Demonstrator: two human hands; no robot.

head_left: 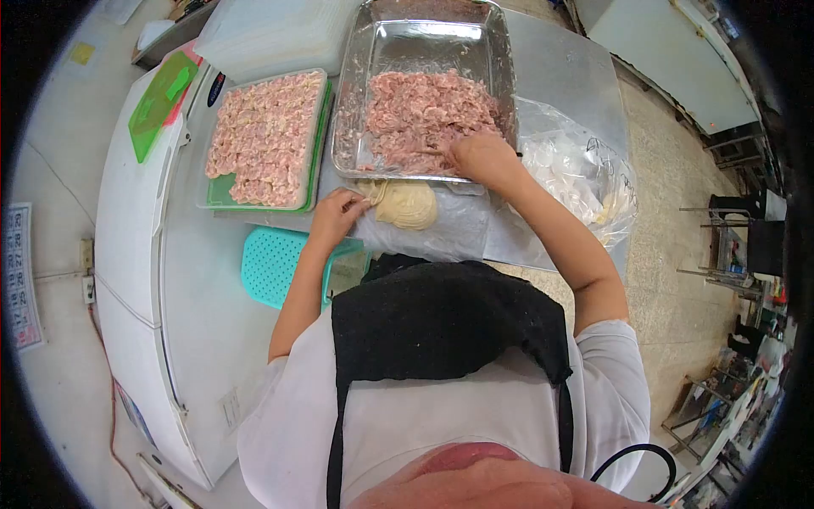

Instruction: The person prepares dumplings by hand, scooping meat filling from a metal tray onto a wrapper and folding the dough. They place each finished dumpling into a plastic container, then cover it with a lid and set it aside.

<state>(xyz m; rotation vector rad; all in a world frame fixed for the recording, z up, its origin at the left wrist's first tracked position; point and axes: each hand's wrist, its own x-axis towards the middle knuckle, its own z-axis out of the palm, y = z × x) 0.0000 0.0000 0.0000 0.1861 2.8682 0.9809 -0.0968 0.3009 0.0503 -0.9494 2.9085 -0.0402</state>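
My left hand (pixel 337 216) is closed, its fingertips pinching the edge of a dumpling wrapper at the left side of a pale yellow wrapper stack (pixel 409 206). The stack lies on a clear plastic sheet (pixel 462 222) at the near edge of the table. My right hand (pixel 485 159) reaches into a deep metal tray (pixel 415 38) and grips a thin stick-like spatula (pixel 436 152), its tip against the pink minced meat (pixel 432 106). To the left, a plastic container (pixel 319 85) holds tightly packed rows of meat-filled dumplings (pixel 263 136), with a gap at its near left corner.
A plastic bag of white and yellowish contents (pixel 568 174) lies right of the tray. Stacked clear containers (pixel 271 34) stand at the back left. A turquoise perforated basket (pixel 271 265) sits below the table edge, beside a white freezer (pixel 199 322) with a green lid (pixel 159 106) on it.
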